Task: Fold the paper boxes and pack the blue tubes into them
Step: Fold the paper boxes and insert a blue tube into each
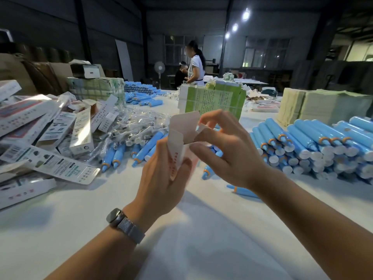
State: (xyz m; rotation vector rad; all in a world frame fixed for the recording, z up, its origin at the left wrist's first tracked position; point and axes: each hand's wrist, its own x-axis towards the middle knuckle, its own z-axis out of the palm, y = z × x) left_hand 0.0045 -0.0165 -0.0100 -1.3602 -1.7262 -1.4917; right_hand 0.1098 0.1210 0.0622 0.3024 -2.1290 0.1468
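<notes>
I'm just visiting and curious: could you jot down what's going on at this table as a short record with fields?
Place: a workshop table under a white cover
Left hand: grips a small paper box, held upright
Right hand: fingers work at the box's open top flaps
Box state: top flaps still open; no tube visible in it
Blue tubes: stacked pile on the right, loose tubes beyond the hands
Left side: heap of printed cartons
Wrist: watch on the left arm
Background: two people at a far table
</notes>
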